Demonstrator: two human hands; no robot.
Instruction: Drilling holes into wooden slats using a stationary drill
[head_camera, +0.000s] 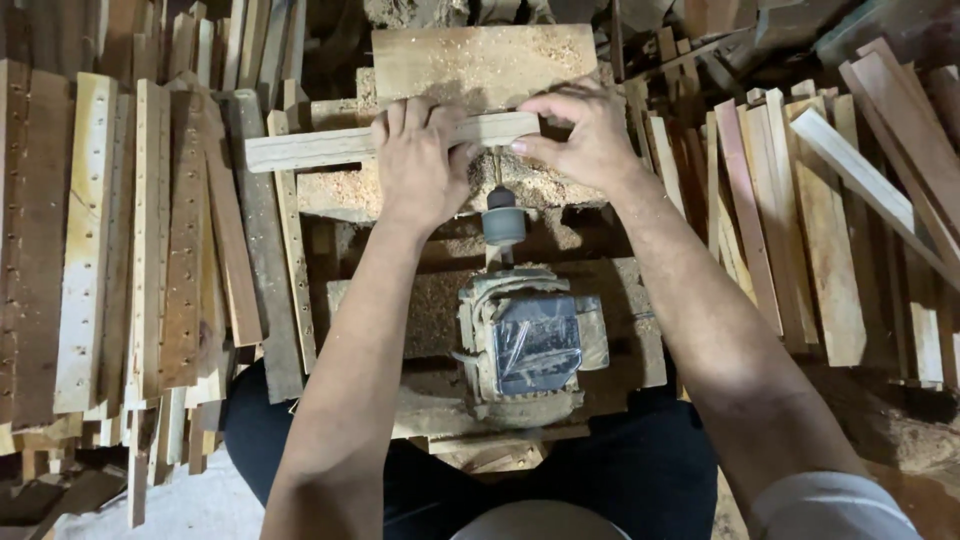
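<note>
While left hand (418, 160) clamps wooden slat (330, 146), right hand (585, 135) pinches its end.

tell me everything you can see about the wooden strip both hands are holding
The wooden strip is a pale, flat, narrow slat of raw wood with squared ends. It lies roughly level across the sawdust-covered wooden block, tilted slightly, its left end jutting out free. The left hand presses over its middle and the right hand pinches its right end. The drill bit of the motor points at its near edge between the hands. No holes are visible on its exposed part.
</note>
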